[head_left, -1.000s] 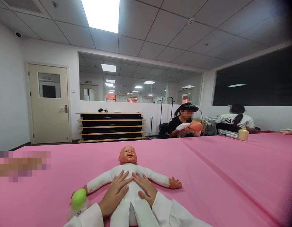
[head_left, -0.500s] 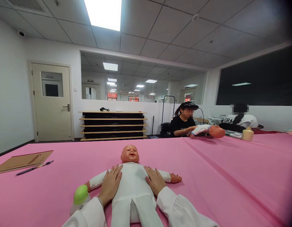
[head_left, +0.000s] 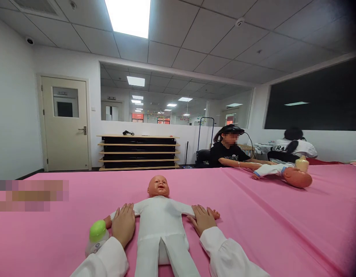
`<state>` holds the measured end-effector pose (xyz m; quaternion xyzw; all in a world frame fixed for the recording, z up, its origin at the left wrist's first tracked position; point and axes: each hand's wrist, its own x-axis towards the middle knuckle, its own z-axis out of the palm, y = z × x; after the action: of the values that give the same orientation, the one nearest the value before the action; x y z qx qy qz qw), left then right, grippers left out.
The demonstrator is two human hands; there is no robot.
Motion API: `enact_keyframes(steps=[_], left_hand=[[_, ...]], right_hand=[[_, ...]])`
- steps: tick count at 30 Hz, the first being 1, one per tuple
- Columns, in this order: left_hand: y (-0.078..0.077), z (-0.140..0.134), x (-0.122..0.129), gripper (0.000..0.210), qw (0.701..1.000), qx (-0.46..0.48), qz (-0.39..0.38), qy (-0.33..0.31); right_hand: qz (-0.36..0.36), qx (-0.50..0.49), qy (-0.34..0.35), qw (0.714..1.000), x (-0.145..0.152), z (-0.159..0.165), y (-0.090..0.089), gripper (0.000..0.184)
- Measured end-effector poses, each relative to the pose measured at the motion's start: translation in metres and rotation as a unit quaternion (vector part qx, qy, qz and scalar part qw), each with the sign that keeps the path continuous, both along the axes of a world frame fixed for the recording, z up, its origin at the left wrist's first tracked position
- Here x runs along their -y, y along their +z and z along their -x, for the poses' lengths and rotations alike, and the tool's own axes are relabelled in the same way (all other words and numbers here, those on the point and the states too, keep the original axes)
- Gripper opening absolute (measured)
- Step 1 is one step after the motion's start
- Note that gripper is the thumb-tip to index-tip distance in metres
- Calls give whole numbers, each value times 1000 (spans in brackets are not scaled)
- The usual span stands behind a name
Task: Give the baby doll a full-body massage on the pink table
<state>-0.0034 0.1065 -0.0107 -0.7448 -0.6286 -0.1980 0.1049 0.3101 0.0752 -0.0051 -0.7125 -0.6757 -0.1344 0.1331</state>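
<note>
A baby doll [head_left: 161, 221] with a white cloth body lies on its back in front of me, head away from me and arms spread. My left hand [head_left: 124, 224] rests palm down on the doll's arm at the left, its fingers stretched out. On the other side my right hand [head_left: 203, 219] lies flat across the doll's other arm near its wrist. Neither hand is gripping anything. Beside my left wrist stands a baby bottle [head_left: 97, 236] with a green cap, partly hidden by my sleeve.
Pink cloth [head_left: 238, 231] covers the table. Across it a person in black [head_left: 228, 152] handles a second doll [head_left: 297, 176], near a cream-coloured bottle [head_left: 301, 164]. Another person in white [head_left: 294, 144] sits farther back. A blurred patch covers the table's left side.
Both my hands have slid outward from the doll's shoulders along its arms. The other person's doll has moved right and down onto the table.
</note>
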Motion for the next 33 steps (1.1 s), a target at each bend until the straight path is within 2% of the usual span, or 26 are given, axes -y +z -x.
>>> enact_keyframes(steps=[5,7,8,10,13,15,17,21,26,33], left_hand=[[-10,11,-8,44,996,8,-64,60],[-10,9,-14,45,994,40,-97,43],[-9,7,-17,46,992,62,-109,16],[-5,-2,-21,47,985,100,-123,-74],[-1,-15,-22,47,968,122,-90,-200],[0,-20,-21,47,962,126,-32,-239],[0,-20,-20,48,961,124,22,-247],[2,-15,-17,47,970,93,55,-217],[0,-4,-15,46,989,24,20,-142],[5,12,-3,44,998,-53,-20,-30]], right_hand=[[-31,-11,-58,998,-2,-8,-2,52],[-39,-41,-57,997,-6,-2,4,51],[-46,-61,-34,996,-8,3,8,51],[-58,-109,60,991,-13,19,16,51],[-28,-189,205,960,-20,50,22,52],[11,-218,247,944,-24,65,21,52],[30,-226,251,941,-28,72,15,52],[27,-194,199,960,-32,64,3,51],[18,-107,134,985,-29,49,-5,47],[-4,-32,45,998,-18,32,-8,48]])
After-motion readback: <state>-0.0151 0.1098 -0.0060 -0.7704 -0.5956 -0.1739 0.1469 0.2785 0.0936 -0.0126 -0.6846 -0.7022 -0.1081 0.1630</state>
